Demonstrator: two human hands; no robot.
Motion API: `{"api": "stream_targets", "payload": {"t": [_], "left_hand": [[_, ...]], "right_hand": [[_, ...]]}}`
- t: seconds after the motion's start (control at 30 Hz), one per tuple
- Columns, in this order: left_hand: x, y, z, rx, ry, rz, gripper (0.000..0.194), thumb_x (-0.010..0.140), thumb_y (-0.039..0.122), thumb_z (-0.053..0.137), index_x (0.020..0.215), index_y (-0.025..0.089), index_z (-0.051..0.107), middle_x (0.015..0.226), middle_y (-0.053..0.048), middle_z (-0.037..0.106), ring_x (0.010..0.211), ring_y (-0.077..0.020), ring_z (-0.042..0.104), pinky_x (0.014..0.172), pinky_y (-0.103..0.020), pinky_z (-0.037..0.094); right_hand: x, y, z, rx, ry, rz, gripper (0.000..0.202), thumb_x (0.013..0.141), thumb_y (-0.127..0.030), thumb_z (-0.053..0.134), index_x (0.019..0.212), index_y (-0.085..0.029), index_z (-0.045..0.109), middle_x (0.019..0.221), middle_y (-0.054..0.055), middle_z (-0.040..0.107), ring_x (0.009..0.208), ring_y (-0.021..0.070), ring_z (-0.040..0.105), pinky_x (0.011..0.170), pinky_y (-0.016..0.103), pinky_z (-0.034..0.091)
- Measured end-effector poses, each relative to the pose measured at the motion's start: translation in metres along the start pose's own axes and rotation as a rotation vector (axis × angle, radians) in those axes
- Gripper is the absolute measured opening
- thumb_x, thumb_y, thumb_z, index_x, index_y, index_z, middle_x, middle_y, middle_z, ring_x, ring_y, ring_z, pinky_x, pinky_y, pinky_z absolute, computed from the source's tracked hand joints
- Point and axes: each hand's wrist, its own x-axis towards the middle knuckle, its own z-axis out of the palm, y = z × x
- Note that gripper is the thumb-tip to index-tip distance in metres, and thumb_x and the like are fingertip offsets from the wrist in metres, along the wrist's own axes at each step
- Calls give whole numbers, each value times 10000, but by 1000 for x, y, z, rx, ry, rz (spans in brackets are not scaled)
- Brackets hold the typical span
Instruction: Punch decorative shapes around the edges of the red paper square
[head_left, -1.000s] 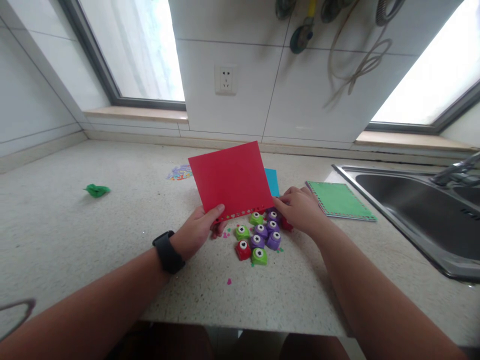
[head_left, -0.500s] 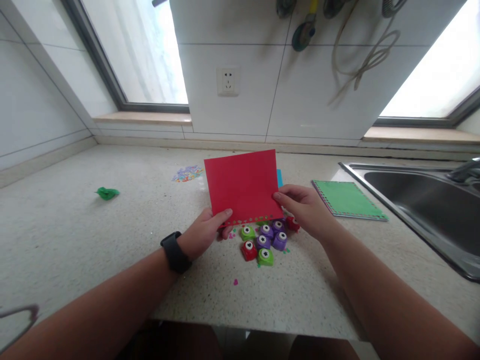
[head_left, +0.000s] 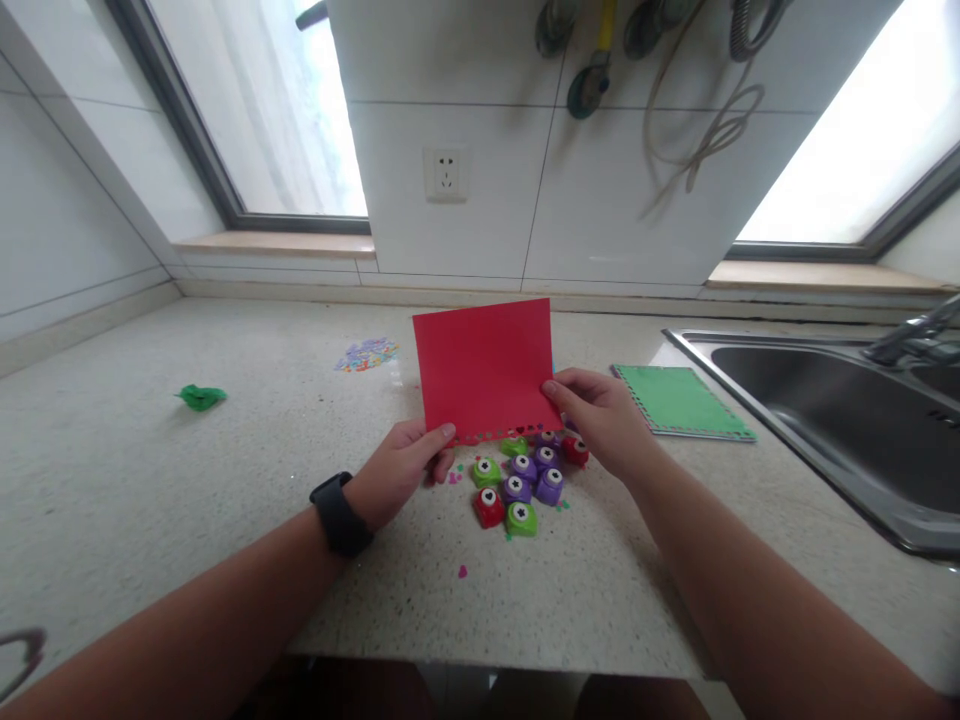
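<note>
A sheet of red paper (head_left: 484,370) is held up at a tilt above the counter, with a row of small punched holes along its lower edge. My left hand (head_left: 409,460) pinches its lower left corner, thumb on top. At the right side my right hand (head_left: 596,405) grips the edge between thumb and fingers. Below the sheet sit several small craft punches: a green punch (head_left: 522,519), a red punch (head_left: 489,508) and a purple punch (head_left: 550,487) among them. The sheet partly hides the rear ones.
A stack of green punched paper (head_left: 679,398) lies on the right, beside the steel sink (head_left: 694,365). Further back on the left are a pile of colourful paper bits (head_left: 367,354) and a crumpled green scrap (head_left: 201,397). A pink cutout (head_left: 463,572) lies near the front edge.
The view has shifted slightly, so the counter items appear a little further left. Both hands still hold the red paper, now tilted slightly differently; the blue piece behind it is almost hidden.
</note>
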Motion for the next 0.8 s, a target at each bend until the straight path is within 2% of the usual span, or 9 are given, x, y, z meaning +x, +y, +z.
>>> {"api": "stream_targets", "payload": {"t": [0.2,0.3,0.4,0.5,0.63,0.8], "left_hand": [[-2,-2,-1,-87,-33,61,429,936,486,558,632,184,572,564,17,541,516,-116,434,520,-272,326],[-5,0,-1,-3,-78,67,414,923,490,562,654,178,598,594,11,543,539,-118,442,535,-269,331],[-8,3,1,100,-100,11,399,892,508,571,674,177,615,612,4,547,564,-128,463,564,-274,356],[-11,8,7,168,-65,-23,410,872,542,560,675,187,617,625,-5,558,585,-146,485,591,-290,390],[-13,15,13,225,-9,-42,456,883,579,527,636,202,598,619,-5,558,588,-156,497,615,-303,423],[-15,18,16,326,24,-20,492,936,535,499,559,219,516,593,12,514,605,-159,501,666,-301,435]], "right_hand": [[0,3,6,34,23,-17,282,803,-464,717,777,-184,695,643,-23,577,586,126,474,583,298,409],[-1,3,12,61,17,-24,283,797,-473,721,787,-191,699,689,-7,619,633,140,517,614,302,436],[-4,2,18,69,-9,2,298,801,-502,715,801,-204,699,684,-6,620,609,142,511,581,297,428],[-7,-1,23,89,-54,18,298,817,-515,706,819,-216,702,710,2,642,624,151,533,585,302,443],[-11,-4,28,135,-145,-17,251,840,-469,712,830,-218,711,815,19,697,736,168,599,697,327,491],[-12,-4,30,147,-222,-43,204,861,-421,702,834,-219,708,826,18,708,759,166,618,710,326,496]]}}
